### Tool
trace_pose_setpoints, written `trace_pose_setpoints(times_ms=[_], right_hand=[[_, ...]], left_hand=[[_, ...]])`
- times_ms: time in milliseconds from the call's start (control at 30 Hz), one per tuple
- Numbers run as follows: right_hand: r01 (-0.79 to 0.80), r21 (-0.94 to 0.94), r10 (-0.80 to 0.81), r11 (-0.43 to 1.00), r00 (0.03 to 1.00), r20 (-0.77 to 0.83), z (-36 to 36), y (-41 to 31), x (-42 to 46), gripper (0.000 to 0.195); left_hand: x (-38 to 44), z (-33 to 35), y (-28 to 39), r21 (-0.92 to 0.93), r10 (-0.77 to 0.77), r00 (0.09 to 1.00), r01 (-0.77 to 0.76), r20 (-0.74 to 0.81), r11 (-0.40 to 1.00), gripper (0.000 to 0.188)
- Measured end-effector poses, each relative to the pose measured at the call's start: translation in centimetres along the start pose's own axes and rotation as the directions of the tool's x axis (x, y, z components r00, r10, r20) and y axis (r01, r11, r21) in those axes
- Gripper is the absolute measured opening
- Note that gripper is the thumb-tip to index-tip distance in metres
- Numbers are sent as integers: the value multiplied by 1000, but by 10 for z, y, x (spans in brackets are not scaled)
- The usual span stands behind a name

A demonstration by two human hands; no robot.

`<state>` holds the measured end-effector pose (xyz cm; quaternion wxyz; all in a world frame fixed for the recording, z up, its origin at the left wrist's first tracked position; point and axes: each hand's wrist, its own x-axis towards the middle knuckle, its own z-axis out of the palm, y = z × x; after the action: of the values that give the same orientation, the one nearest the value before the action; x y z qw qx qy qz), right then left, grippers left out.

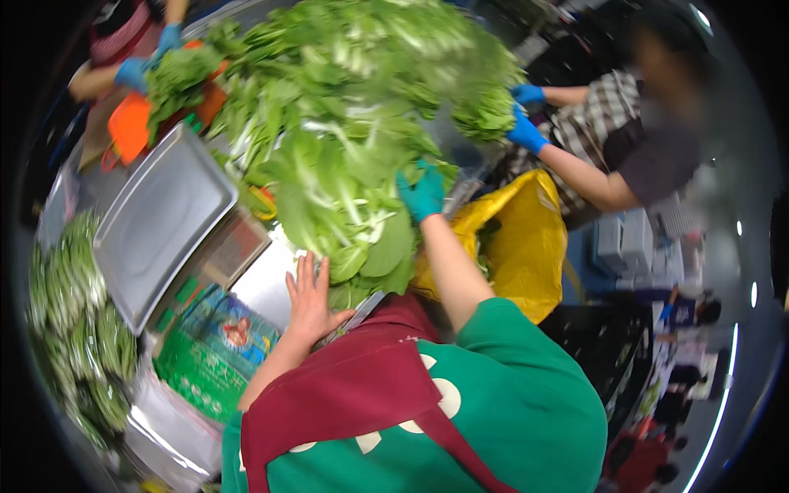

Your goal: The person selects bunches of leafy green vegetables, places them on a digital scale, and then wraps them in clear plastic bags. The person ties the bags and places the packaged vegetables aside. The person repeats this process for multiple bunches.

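A large heap of leafy greens with white stalks (345,142) covers the worktop before me. My left hand (308,302) is bare. Its fingers are spread at the near edge of the heap, their tips beside a pale bare patch of the worktop (262,280), and it holds nothing. My right hand (424,192), in a teal glove, reaches to the right side of the heap. Its thumb and fingers are apart over the leaves, and no leaf is plainly gripped. Just right of my right forearm stands a yellow sack (524,246), its mouth open, with some greens inside.
A grey metal tray (166,228) leans at left, near a green printed carton (203,363). Bagged greens (80,320) lie far left. Blue-gloved co-workers handle greens at right (527,129) and upper left (132,74), the latter by an orange container (130,126). Yellow-handled scissors or a similar tool (265,203) lie by the heap.
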<state>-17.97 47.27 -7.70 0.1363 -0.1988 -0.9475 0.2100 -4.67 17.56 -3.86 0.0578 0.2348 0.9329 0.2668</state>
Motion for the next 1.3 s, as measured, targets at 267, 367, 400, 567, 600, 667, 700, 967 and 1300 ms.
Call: trace_pose_setpoints(times_ms=[267,367,400,567,600,667,700,967,1300], right_hand=[[-44,50,44,998,999,-4,-10,-5,-13,67],[-68,14,68,998,997,-38,-7,-7,-17,66],[-48,23,49,999,998,-42,-5,-5,-15,68],[-101,478,76,872,994,73,-6,20,4,81],[-133,645,104,752,991,84,-15,17,3,88],[-30,431,1,902,998,67,-9,15,2,90],[25,310,-47,950,997,66,-8,13,0,91],[407,147,-419,902,906,59,-2,-45,-57,70],[210,434,-334,876,913,234,-6,-78,-37,33]], left_hand=[[-22,12,-36,-562,-319,943,213,-97,800,67],[-23,15,-42,-229,-82,963,22,-257,973,42],[-23,17,-49,-376,-180,967,101,-181,921,46],[-24,2,-24,-367,-155,975,86,-163,926,94],[-22,4,-20,-272,-37,981,-16,-189,962,100],[-13,12,-13,-110,89,975,-113,-203,987,108],[-5,16,-11,-48,94,974,-106,-204,993,110],[73,14,-4,184,173,974,-145,-145,972,85],[136,14,-15,207,275,900,-214,-338,955,29]])
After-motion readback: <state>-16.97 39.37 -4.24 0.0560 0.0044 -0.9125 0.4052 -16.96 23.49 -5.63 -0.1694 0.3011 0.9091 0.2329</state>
